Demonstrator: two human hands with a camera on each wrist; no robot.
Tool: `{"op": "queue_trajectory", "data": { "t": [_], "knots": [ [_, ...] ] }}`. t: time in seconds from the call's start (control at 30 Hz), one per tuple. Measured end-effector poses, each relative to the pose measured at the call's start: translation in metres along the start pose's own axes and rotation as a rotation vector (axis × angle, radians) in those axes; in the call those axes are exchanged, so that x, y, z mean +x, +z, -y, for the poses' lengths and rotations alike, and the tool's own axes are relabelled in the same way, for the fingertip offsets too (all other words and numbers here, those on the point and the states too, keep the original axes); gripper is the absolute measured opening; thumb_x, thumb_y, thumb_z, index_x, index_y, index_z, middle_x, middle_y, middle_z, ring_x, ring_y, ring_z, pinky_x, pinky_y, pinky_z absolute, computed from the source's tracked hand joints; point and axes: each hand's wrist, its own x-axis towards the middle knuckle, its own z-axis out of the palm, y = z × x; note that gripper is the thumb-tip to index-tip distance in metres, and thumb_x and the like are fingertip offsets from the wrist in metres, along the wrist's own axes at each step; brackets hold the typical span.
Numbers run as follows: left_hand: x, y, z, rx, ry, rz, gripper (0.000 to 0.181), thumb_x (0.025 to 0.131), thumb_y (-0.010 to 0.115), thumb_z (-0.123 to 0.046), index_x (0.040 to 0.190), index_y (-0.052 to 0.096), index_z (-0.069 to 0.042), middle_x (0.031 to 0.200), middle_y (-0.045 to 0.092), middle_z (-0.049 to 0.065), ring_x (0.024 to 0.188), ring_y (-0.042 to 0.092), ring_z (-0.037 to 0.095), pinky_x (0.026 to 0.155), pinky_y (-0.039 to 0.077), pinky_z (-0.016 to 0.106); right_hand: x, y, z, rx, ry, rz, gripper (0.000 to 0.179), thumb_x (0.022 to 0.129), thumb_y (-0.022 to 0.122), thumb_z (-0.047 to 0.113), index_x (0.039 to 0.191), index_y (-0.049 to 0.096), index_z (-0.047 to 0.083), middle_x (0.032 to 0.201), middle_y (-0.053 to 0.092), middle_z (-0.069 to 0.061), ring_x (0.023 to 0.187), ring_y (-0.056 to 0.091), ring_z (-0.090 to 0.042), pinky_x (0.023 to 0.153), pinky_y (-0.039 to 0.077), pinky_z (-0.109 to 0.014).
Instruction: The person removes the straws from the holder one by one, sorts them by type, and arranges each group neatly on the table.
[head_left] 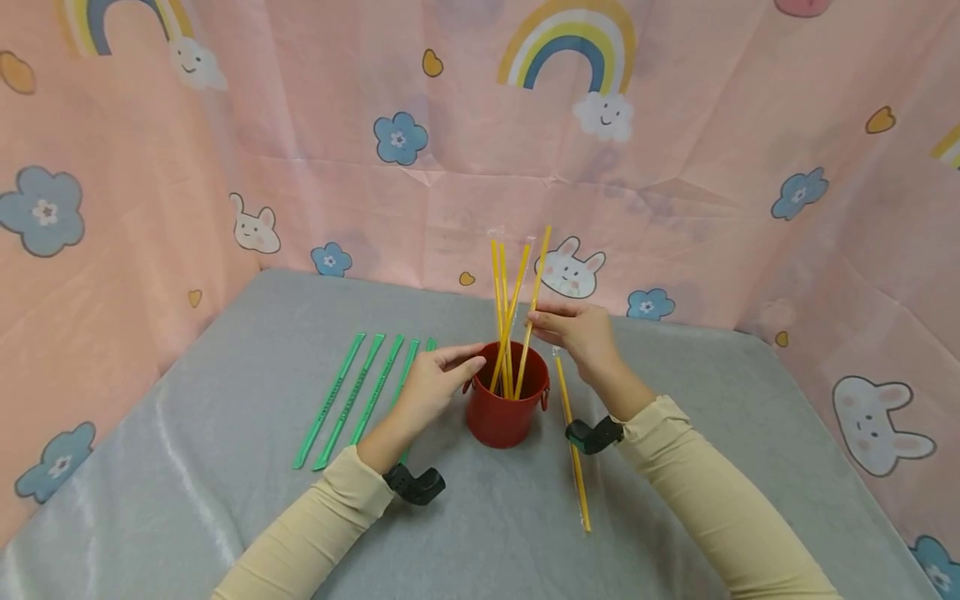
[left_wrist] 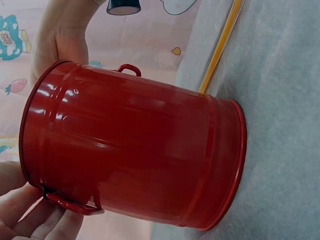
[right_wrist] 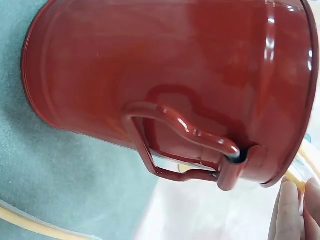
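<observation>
A red metal bucket [head_left: 501,425] with side handles stands upright on the cloth. My left hand [head_left: 429,385] holds its rim from the left, thumb and fingers beside one handle [left_wrist: 75,204] in the left wrist view. My right hand [head_left: 587,335] pinches a yellow straw [head_left: 543,262] above the right side of the bucket. The straw's lower end is inside the bucket. Several other clear-wrapped yellow straws [head_left: 497,283] lean in there, their tops fanned out. In the right wrist view, the fingers [right_wrist: 288,210] pinch the straw at the rim.
Several green-wrapped straws [head_left: 339,402] lie side by side on the grey cloth [head_left: 240,400] left of the bucket, partly behind my left arm. One wrapped yellow straw [head_left: 581,492] lies to the right, beneath my right wrist. A pink patterned curtain [head_left: 337,200] encloses the table.
</observation>
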Motion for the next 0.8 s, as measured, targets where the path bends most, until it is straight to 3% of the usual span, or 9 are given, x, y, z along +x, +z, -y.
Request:
{"op": "queue_trajectory", "data": {
  "t": [0.07,0.3,0.47,0.8],
  "knots": [
    [0.000,0.000,0.000,0.002,-0.004,-0.002,0.033,0.095,0.069,-0.024,0.126,0.071,-0.013,0.125,0.071,0.010,0.051,0.028,0.014,0.047,0.026,0.024,-0.001,-0.001,0.001,-0.001,-0.002,-0.006,0.042,0.094,0.067,0.007,0.130,0.059,-0.011,0.079,0.071,0.012,0.074,0.071,-0.001,0.079,0.059,-0.024],
    [0.000,0.001,0.001,0.020,-0.007,-0.010,0.034,0.094,0.070,-0.025,0.126,0.071,-0.014,0.126,0.070,0.009,0.061,0.038,0.013,0.048,0.028,0.024,-0.004,-0.006,0.006,0.004,-0.012,-0.036,0.042,0.094,0.068,0.011,0.130,0.060,-0.009,0.078,0.071,0.014,0.076,0.072,0.000,0.077,0.059,-0.022],
    [0.000,0.000,0.001,0.025,-0.019,-0.012,0.034,0.094,0.071,-0.027,0.126,0.071,-0.016,0.126,0.070,0.008,0.057,0.033,0.014,0.048,0.028,0.023,-0.007,-0.009,0.011,0.018,-0.055,-0.061,0.040,0.092,0.070,0.012,0.127,0.063,-0.008,0.080,0.072,0.014,0.077,0.072,-0.001,0.079,0.059,-0.023],
    [0.000,0.001,0.000,0.025,-0.017,-0.007,0.034,0.094,0.070,-0.026,0.126,0.071,-0.015,0.125,0.070,0.009,0.055,0.032,0.014,0.048,0.028,0.023,-0.015,-0.016,0.024,0.128,-0.133,-0.068,0.007,0.090,0.072,0.009,0.096,0.075,0.012,0.080,0.076,0.010,0.078,0.074,-0.004,0.079,0.059,-0.025]
  ]
}}
